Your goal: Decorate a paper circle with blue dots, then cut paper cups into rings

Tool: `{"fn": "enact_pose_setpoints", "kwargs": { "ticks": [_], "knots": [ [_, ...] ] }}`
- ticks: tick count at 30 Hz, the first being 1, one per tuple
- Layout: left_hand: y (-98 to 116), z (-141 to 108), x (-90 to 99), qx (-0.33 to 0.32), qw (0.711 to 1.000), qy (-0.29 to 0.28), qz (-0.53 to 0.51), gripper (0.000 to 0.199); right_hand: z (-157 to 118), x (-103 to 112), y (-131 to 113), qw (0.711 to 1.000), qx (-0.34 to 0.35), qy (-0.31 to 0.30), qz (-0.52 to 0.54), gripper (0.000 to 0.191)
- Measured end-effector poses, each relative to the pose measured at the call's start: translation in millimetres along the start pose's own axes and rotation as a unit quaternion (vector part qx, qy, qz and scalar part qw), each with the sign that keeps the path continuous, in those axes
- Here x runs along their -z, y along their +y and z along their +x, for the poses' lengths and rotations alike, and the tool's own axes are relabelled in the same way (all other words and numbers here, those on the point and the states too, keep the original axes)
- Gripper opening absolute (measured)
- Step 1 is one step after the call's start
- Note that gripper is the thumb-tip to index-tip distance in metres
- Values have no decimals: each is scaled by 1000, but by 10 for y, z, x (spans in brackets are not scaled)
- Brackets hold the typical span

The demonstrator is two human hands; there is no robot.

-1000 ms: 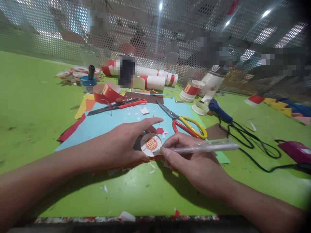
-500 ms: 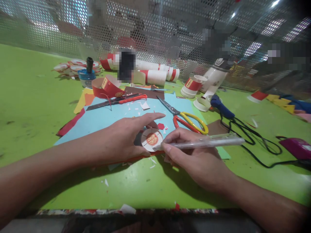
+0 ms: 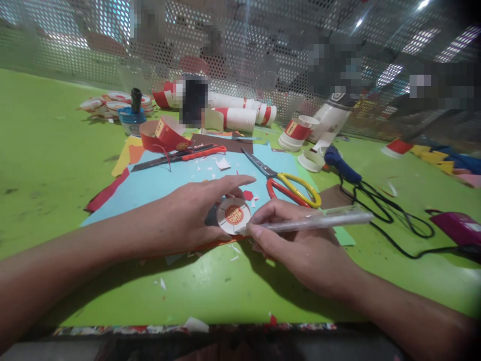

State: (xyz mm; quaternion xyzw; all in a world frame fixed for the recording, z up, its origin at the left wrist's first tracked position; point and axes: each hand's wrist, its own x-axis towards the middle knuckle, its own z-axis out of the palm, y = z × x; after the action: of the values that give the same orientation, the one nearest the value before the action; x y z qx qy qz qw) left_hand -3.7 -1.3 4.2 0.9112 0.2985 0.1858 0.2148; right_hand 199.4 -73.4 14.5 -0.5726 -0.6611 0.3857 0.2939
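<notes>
A round white paper disc (image 3: 222, 214) bears an orange-red emblem and short dark lines running in from its rim. My left hand (image 3: 188, 210) curves around its left side, thumb at the lower edge and fingers over the far side, holding it. In my right hand (image 3: 293, 240) is a clear pen (image 3: 319, 219), pinched close to its point, which meets the lower right edge of the disc. Beyond the hands, on light blue paper (image 3: 165, 185), lie scissors (image 3: 268, 171) with red and yellow handles and a utility knife (image 3: 180, 154) with a red handle.
A red paper ring (image 3: 150, 136) stands behind the knife. Stacked paper cups (image 3: 240, 120) lie along the perforated screen (image 3: 240, 60). At right are a cut cup (image 3: 295, 134), a white bottle (image 3: 332, 120), a blue-handled corded tool (image 3: 343, 165) and a magenta object (image 3: 454, 228). Paper scraps litter the green table (image 3: 120, 296).
The pen's rear end has shifted slightly left, while its point stays at the disc's lower right edge. The whole view has moved slightly; both hands keep their hold.
</notes>
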Motion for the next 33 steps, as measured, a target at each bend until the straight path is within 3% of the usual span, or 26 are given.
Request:
{"fn": "enact_pose_setpoints", "kwargs": {
  "ticks": [7, 23, 30, 33],
  "knots": [
    [12, -5, 17, 7, 1000, -10, -8, 71, 20, -2, 8, 999, -11, 22, 40, 9],
    [31, 15, 0, -16, 1000, 8, -4, 66, 28, 5, -13, 1000, 2, -5, -8, 13],
    [26, -7, 13, 10, 1000, -12, -9, 68, 23, 18, -3, 999, -14, -26, 33, 12],
    [37, 5, 29, 22, 999, -13, -42, 69, 10, 54, -4, 995, 6, 23, 93, 14]
  ]
}}
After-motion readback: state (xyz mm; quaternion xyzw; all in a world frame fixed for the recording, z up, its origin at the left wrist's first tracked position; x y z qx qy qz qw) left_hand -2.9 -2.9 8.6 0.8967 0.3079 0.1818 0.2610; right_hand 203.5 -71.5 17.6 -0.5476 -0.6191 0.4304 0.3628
